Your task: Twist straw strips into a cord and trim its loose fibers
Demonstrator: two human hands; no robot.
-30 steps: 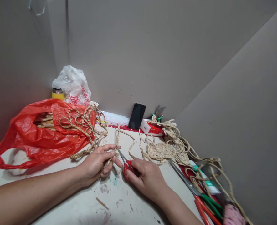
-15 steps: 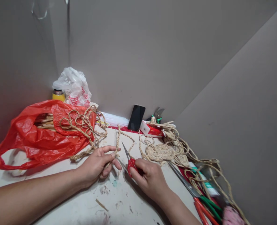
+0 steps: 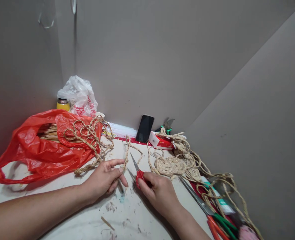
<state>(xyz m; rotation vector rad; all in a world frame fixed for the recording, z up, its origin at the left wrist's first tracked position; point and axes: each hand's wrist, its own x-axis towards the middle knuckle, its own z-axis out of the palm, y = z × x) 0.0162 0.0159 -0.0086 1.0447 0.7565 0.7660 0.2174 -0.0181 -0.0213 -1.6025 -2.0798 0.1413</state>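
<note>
Between the thumb and fingers of my left hand (image 3: pixel 106 178) I pinch a braided straw cord (image 3: pixel 126 156), its upper part standing up above the fingers and bending over to the right. My right hand (image 3: pixel 159 191) is closed round the red handles of small scissors (image 3: pixel 137 168). Their blades are spread apart and point up and left, close to the cord; whether they touch it I cannot tell. A thin scrap of straw (image 3: pixel 107 223) lies on the white table (image 3: pixel 77 213) below my hands.
At left lies a red plastic bag (image 3: pixel 39 156) with straw and loose braid (image 3: pixel 87 133). A phone (image 3: pixel 144 128) leans at the back wall beside a red-and-white box (image 3: pixel 162 141). Coiled braid (image 3: pixel 171 164), large shears (image 3: pixel 199 198) and more cord fill the right edge.
The cord's lower end, which showed beneath my left fingers before, no longer shows there. Both hands stay almost in place; the view has shifted slightly.
</note>
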